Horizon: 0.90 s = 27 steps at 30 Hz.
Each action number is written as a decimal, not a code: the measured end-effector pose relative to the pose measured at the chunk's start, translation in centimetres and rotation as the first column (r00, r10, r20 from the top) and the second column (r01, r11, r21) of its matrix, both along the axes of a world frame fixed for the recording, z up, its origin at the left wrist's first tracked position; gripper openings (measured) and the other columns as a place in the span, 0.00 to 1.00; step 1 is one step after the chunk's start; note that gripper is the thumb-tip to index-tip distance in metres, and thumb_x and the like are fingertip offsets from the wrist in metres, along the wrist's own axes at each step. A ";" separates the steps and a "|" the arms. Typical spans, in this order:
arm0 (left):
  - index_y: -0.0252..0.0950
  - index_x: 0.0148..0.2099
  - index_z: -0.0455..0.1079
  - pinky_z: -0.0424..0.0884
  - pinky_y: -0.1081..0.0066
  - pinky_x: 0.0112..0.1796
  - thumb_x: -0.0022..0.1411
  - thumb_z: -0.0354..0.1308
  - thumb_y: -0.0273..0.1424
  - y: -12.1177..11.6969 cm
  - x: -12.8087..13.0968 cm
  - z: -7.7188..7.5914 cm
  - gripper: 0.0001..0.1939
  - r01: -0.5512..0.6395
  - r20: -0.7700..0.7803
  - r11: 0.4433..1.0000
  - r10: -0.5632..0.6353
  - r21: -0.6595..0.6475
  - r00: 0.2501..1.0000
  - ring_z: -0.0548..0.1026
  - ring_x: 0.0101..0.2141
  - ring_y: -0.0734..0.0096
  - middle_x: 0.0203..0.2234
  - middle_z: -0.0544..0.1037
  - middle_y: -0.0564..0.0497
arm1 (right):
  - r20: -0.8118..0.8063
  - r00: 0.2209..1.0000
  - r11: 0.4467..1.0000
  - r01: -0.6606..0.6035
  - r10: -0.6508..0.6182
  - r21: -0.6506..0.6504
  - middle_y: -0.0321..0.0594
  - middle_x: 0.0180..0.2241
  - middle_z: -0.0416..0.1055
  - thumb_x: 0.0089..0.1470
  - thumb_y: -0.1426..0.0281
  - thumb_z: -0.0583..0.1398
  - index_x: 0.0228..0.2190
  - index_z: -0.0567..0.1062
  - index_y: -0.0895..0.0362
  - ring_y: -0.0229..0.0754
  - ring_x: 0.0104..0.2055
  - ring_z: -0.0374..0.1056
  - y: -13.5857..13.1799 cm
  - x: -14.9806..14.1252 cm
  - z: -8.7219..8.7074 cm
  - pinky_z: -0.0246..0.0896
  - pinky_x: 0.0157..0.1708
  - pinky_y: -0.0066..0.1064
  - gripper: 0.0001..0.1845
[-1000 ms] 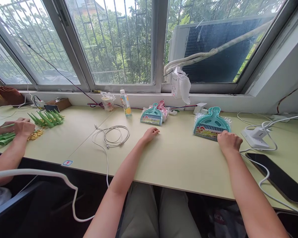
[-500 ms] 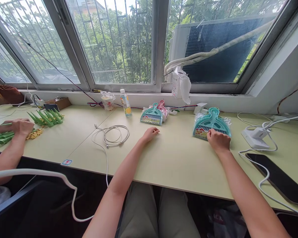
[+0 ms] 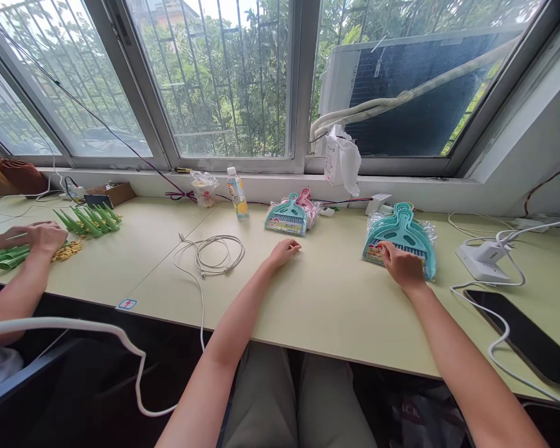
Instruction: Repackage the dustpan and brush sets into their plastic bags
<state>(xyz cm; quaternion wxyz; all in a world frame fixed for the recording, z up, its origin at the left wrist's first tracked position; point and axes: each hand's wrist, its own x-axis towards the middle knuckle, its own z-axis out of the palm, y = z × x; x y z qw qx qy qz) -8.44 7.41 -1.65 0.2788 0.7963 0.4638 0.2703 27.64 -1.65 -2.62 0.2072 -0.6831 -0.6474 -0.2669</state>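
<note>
My right hand (image 3: pixel 405 266) is at the front of a stack of teal dustpan and brush sets (image 3: pixel 404 229) in clear wrap, at the right of the table in the head view. Its fingers are curled over the printed label; what they pinch, if anything, is hidden. Resting on the tabletop, my left hand (image 3: pixel 282 252) has loosely bent fingers slightly apart and holds nothing. Just beyond it lie a wrapped teal dustpan and brush set (image 3: pixel 287 216) and a pink one (image 3: pixel 308 205) behind.
A coiled white cable (image 3: pixel 219 255) lies left of my left arm. A drink bottle (image 3: pixel 238 194) stands near the window wall. On the right are a power strip (image 3: pixel 483 267) and a phone (image 3: pixel 525 336). At far left another person's hands (image 3: pixel 44 238) handle green pieces.
My right hand has shifted slightly left and down across the front of the teal stack, uncovering more of its right side. My left hand stays in place.
</note>
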 end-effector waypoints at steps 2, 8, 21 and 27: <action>0.36 0.43 0.74 0.68 0.68 0.44 0.64 0.50 0.38 0.0 0.0 -0.1 0.15 0.000 0.006 1.000 0.000 0.007 1.000 0.74 0.41 0.66 0.42 0.78 0.47 | 0.004 0.999 0.999 -0.034 0.034 -0.017 0.42 0.22 0.72 0.62 0.65 0.48 0.46 0.76 0.57 0.39 0.21 0.61 -0.1 -0.2 0.2 0.40 0.24 0.30 0.21; 0.36 0.41 0.74 0.70 0.71 0.40 0.63 0.50 0.37 0.2 -0.1 -0.5 0.14 0.001 0.118 1.000 0.000 -0.006 0.993 0.75 0.36 0.69 0.37 0.78 0.48 | -0.120 0.979 0.982 -0.173 0.163 -0.072 0.44 0.23 0.72 0.59 0.68 0.48 0.45 0.77 0.59 0.42 0.26 0.66 -0.7 -3.5 1.0 0.48 0.29 0.30 0.21; 0.37 0.39 0.74 0.69 0.69 0.41 0.64 0.49 0.32 1.3 -2.5 0.1 0.12 -0.422 0.202 0.906 0.407 0.034 0.891 0.75 0.36 0.68 0.38 0.79 0.48 | -0.717 0.694 0.921 -0.320 0.069 -0.221 0.44 0.51 0.72 0.57 0.62 0.53 0.50 0.69 0.54 0.50 0.57 0.59 6.3 -18.9 -0.7 0.52 0.54 0.42 0.21; 0.37 0.39 0.74 0.69 0.69 0.41 0.64 0.49 0.31 1.4 -2.6 0.0 0.12 -0.426 0.231 0.904 0.418 -0.016 0.879 0.76 0.35 0.69 0.36 0.80 0.49 | -0.741 0.666 0.948 -0.179 -0.081 -0.264 0.51 0.53 0.69 0.57 0.57 0.55 0.57 0.61 0.57 0.54 0.59 0.58 12.0 -22.2 -0.2 0.47 0.56 0.47 0.30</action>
